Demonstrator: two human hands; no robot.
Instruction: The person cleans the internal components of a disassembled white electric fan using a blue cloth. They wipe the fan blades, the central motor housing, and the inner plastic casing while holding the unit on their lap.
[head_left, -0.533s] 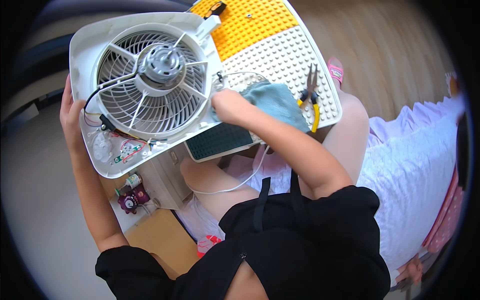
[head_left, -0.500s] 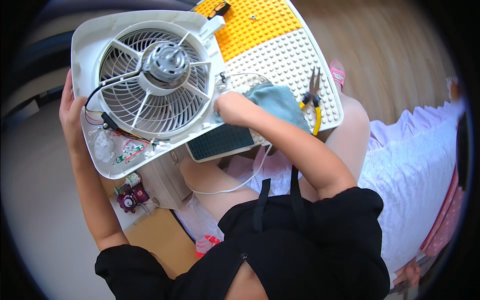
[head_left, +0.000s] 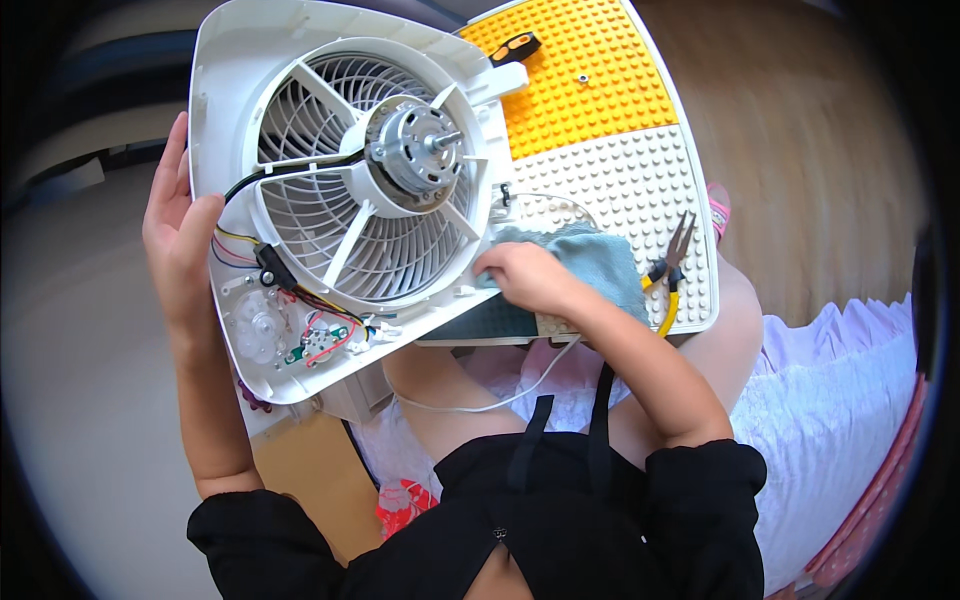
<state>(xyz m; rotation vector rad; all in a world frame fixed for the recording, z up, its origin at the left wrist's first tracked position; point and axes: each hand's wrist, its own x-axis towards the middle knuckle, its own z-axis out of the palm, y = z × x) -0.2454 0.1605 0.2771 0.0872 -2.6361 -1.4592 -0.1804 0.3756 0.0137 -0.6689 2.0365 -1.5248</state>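
Left hand (head_left: 182, 240): open, fingers extended and thumb spread from them, set against the left edge of the white fan housing (head_left: 225, 110); not wrapped round it. Right hand (head_left: 530, 275): fingers curled closed on a bunched blue-grey cloth (head_left: 605, 262), at the housing's near right edge; fingertips partly hidden.

Housing: at left and far in the scene, open interior facing up, its right part over the studded tabletop (head_left: 620, 175). Inside: round grille (head_left: 310, 135) with radial spokes; silver motor (head_left: 418, 150) at its centre, shaft protruding. Black cable (head_left: 250, 180) runs from the motor along a spoke to the left side. Near left corner of the housing: black block (head_left: 272, 265) with coloured wires, translucent round part (head_left: 258, 328), small green circuit board (head_left: 296, 355) with red wire.

Tabletop: yellow section far, white section nearer, dark section at the near left, partly covered by the housing. Pliers (head_left: 672, 270) with yellow-and-black handles lie at the right, just beside the cloth, jaws parted and pointing far. Black-and-orange tool (head_left: 517, 47) at the far left of the yellow section; small metal piece (head_left: 583, 79) to its right. White cord (head_left: 480, 408) hangs below the near edge, across the person's leg.
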